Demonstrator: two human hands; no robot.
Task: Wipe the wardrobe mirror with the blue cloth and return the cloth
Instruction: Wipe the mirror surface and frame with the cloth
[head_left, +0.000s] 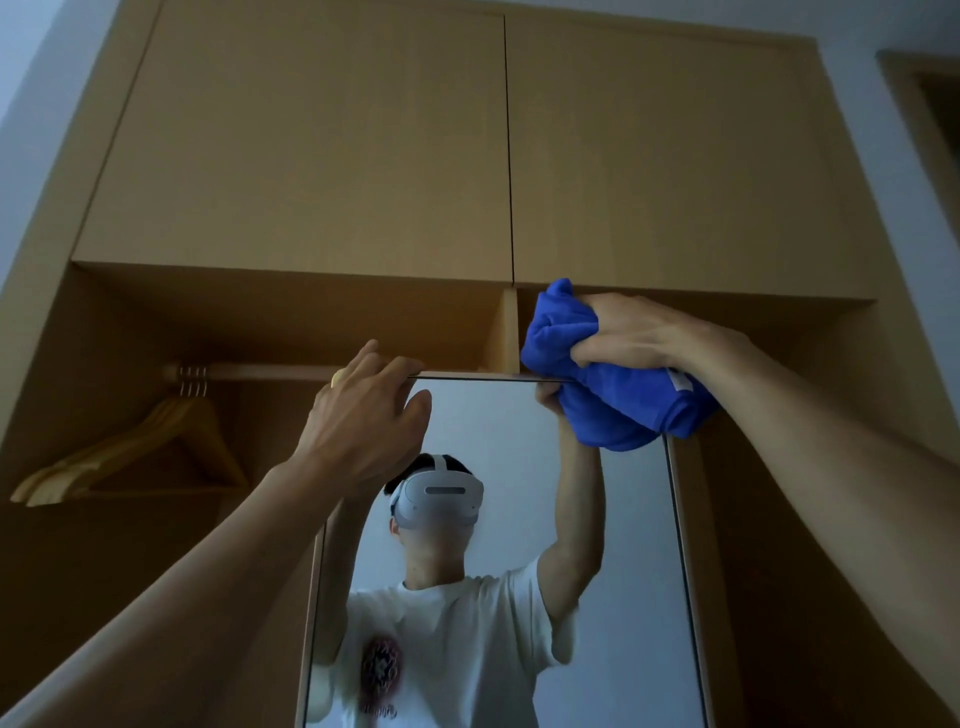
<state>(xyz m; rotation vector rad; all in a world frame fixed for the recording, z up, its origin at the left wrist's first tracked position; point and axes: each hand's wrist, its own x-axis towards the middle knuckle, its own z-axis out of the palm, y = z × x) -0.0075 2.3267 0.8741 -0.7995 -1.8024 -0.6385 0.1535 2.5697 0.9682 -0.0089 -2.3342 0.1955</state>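
One mirror (613, 545), one cloth (613, 405), and two hands are raised to the mirror's top edge. Above the mirror are two closed cupboard doors, one left (311, 145) and one right (675, 156). A single rail (260, 372) runs off from the mirror's upper left corner and carries three hooks of wooden hangers (156, 447), bunched together.

The open wardrobe bay to the left of the mirror holds the rail and hangers. A divider (506, 332) stands above the mirror's top edge. What lies in the bay to its right, behind the cloth, cannot be told.

The cloth is bright blue, soft, and crumpled into a thick wad, with a small white label showing on its right side. It lies against the mirror's upper right corner, overlapping the top edge. The right hand (628, 332) clutches it, fingers curled tight into the folds. The left hand (363, 421) grips the mirror's upper left corner, fingers hooked over the top edge and thumb on the front.

The glass reflects a person in a white headset and white T-shirt.
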